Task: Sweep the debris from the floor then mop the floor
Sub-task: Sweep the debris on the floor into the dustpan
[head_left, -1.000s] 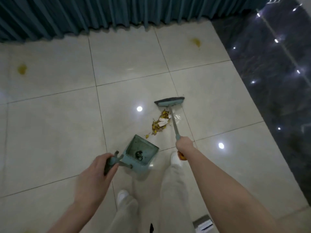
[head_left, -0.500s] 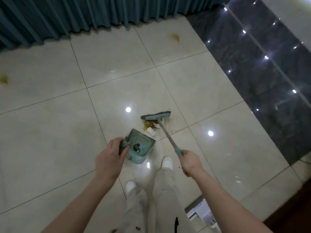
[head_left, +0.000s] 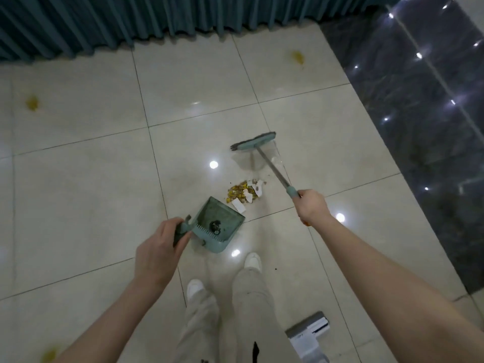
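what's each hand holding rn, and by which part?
Left hand grips the dustpan by its handle. Right hand grips the broom near the top of its handle, by the teal grip.

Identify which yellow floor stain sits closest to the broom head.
The stain by the curtain, next to the dark floor, just beyond the broom head. The other stains, mid-left and bottom-left, lie farther off.

I see open floor [head_left: 78, 179] left of the dustpan [head_left: 222, 224] and between the head of the broom [head_left: 254, 142] and the debris pile [head_left: 245, 193]. The pile lies just beside the dustpan mouth. The curtain [head_left: 157, 17] bounds the far side; a white floor tool [head_left: 309, 330] blocks the near right.
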`<state>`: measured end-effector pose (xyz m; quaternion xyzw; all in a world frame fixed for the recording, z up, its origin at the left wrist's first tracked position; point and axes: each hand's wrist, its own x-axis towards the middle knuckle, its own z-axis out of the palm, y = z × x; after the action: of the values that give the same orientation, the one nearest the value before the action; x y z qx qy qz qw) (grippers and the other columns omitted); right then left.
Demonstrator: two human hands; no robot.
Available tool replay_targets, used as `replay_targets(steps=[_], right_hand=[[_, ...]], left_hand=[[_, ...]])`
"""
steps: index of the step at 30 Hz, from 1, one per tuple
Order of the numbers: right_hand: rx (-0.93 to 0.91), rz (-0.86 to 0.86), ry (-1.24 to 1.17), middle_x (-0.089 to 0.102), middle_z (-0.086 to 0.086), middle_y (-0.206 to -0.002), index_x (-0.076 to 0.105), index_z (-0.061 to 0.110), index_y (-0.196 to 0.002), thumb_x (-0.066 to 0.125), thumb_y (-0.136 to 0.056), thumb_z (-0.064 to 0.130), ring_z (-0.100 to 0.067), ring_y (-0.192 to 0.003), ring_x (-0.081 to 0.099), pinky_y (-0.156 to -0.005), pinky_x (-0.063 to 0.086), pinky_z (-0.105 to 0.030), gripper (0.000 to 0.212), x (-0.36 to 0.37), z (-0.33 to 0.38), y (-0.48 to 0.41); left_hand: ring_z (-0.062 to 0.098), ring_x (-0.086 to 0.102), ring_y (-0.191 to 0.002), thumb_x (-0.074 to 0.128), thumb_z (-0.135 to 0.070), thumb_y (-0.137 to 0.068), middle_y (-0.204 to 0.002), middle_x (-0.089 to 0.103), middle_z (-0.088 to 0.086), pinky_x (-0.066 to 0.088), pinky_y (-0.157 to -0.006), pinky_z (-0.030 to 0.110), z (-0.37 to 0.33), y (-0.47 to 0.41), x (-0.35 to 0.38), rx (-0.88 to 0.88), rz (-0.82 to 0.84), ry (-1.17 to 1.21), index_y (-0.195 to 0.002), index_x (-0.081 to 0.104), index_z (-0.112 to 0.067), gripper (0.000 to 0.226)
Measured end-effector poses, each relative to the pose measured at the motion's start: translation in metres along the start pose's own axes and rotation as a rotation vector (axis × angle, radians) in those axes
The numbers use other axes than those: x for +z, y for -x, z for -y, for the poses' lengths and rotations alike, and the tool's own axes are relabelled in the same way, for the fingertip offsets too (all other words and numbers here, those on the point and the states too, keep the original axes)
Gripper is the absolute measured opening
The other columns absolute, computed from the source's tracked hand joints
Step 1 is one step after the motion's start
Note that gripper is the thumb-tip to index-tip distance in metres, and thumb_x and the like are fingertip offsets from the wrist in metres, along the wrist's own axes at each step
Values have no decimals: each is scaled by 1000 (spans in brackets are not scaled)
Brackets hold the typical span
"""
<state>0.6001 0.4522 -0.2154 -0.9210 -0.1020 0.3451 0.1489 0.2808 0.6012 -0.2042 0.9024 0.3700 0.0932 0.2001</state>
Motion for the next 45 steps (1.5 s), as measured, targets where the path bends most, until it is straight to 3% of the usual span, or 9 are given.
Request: replay_targets(steps=[10, 14, 18, 22, 25, 28, 35, 41, 45], right_hand=[[-86, 209, 143, 57, -12, -89, 59, 4, -110, 37, -99, 13, -17, -55, 46, -41, 29, -23, 25, 21, 43, -69], [-32, 265, 108, 60, -13, -103, 54, 6, -125, 33, -97, 11, -19, -60, 52, -43, 40, -26, 35, 45, 10, -39], [46, 305, 112, 58, -15, -116, 42, 16, -141, 32, -94, 12, -34, -99, 61, -80, 57, -43, 48, 68, -37, 12], [37, 334, 164, 57, -16, -125, 36, 20, -146, 33, -94, 14, -35, -110, 59, -89, 54, -44, 52, 78, -82, 61], [-7, 256, 142, 65, -15, -105, 52, 22, -130, 36, -97, 24, -34, -85, 66, -67, 59, -39, 37, 67, -101, 88], [-29, 128, 20, 60, -9, -73, 66, 20, -105, 41, -99, 43, -25, -50, 53, -38, 44, -25, 34, 44, -108, 97], [-33, -2, -68, 62, -15, -75, 66, 20, -107, 46, -98, 39, -28, -54, 55, -43, 42, -24, 28, 13, -99, 91], [130, -37, -279, 55, -17, -85, 52, 9, -71, 45, -100, 24, -25, -50, 48, -44, 49, -29, 32, 11, -55, 29], [231, -4, -275, 51, -13, -88, 56, 4, -101, 40, -98, 2, -19, -53, 42, -25, 32, -13, 17, 10, -34, 4]], left_hand=[[25, 65, -65, 61, -45, -87, -92, 67, -1, 49, -51, 32, -26, -16, 10, -101, -39, -36, -107, 58, -16, 35], [24, 63, -61, 50, -47, -87, -88, 65, -2, 49, -48, 32, -31, -12, 13, -65, -22, -39, -105, 58, -15, 38], [22, 63, -65, 63, -38, -88, -91, 64, -4, 50, -54, 34, -40, -3, 16, -131, -4, 9, -106, 58, -16, 29], [24, 63, -64, 70, -27, -84, -94, 65, -2, 51, -53, 35, -40, 9, 16, -103, -4, -8, -106, 56, -16, 28], [23, 60, -56, 75, -24, -79, -92, 67, 1, 46, -45, 30, -34, 22, 14, 17, -15, -30, -103, 58, -12, 31], [24, 58, -52, 75, -24, -79, -90, 67, 2, 44, -43, 28, -30, 37, 13, 63, -30, -50, -102, 59, -10, 31], [22, 56, -50, 71, -27, -82, -90, 65, 3, 39, -43, 24, -28, 61, 13, 23, -31, -36, -103, 58, -9, 30], [21, 55, -50, 48, -49, -90, -88, 64, -1, 43, -40, 27, -34, 61, 21, 31, -61, -49, -103, 57, -12, 40], [22, 56, -51, 44, -47, -89, -89, 63, -2, 45, -39, 30, -40, 51, 28, 14, -71, -50, -105, 57, -12, 41]])
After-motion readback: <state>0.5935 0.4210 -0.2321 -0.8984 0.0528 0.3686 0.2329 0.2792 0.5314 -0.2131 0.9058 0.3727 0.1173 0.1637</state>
